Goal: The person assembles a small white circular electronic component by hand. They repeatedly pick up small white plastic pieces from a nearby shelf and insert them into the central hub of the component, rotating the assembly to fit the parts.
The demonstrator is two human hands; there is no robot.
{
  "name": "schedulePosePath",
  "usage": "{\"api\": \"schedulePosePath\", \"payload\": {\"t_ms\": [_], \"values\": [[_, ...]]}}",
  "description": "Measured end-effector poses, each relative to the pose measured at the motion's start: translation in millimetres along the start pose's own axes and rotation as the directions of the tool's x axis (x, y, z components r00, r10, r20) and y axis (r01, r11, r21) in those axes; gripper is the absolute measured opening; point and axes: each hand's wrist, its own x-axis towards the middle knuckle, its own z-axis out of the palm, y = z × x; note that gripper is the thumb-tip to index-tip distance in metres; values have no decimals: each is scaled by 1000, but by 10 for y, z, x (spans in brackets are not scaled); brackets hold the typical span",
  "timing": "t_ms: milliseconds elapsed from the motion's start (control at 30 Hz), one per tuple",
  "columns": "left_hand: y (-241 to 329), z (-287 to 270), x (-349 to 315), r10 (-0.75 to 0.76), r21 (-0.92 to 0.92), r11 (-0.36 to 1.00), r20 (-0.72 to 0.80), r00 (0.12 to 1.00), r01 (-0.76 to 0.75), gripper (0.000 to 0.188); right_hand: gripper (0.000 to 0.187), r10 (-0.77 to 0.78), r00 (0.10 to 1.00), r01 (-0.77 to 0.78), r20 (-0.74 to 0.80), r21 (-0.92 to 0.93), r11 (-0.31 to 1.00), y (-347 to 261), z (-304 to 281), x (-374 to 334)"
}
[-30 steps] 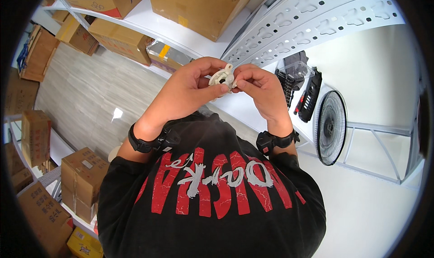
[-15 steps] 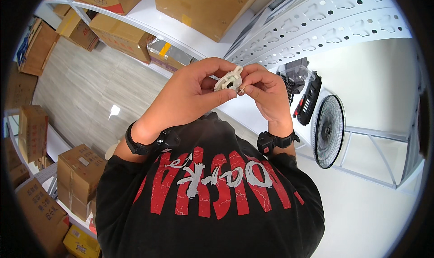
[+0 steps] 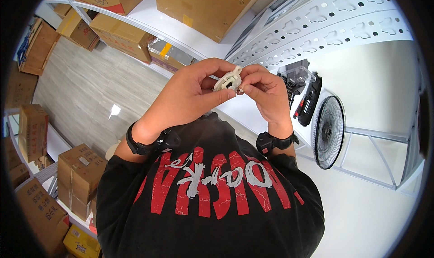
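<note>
A small whitish plastic part point(image 3: 224, 81), roundish with a tab at its top and a dark gap inside, is held up in front of my chest. My left hand point(image 3: 192, 87) pinches it from the left between thumb and fingers. My right hand point(image 3: 266, 88) meets it on the right, thumb and forefinger pressed together on a tiny light piece point(image 3: 241, 90) at the part's lower right edge. Whether that piece is joined to the part, I cannot tell. Both wrists wear black bands with small devices.
A white shelf with cardboard boxes point(image 3: 205, 9) runs beyond my hands. At the right a round black fan grille point(image 3: 328, 132) leans near a black slotted case point(image 3: 309, 99) and a clear plastic container point(image 3: 300, 73). More boxes point(image 3: 80, 174) stack at the left.
Almost nothing differs. The view has shifted very slightly, while both hands keep the same hold on the whitish part.
</note>
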Motion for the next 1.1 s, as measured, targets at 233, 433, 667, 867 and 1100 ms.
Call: {"api": "schedulePosePath", "payload": {"t_ms": [233,433,667,867,1100], "values": [[-34,6,9,-11,18,1000,-30,999,12,39,8,-52,997,45,-60,-110,993,-18,81,-26],[-43,51,41,-13,145,989,-69,997,23,41,5,-69,990,40,-125,-220,975,-1,120,-62],[-127,69,75,51,275,961,-127,991,-15,38,4,-119,979,72,-166,-261,963,52,171,-77],[-163,56,134,109,362,931,-165,980,-42,35,4,-112,975,48,-192,-310,950,70,213,-57],[-243,17,161,94,315,949,-209,974,-24,34,5,-103,970,34,-219,-299,954,146,234,-11]]}}
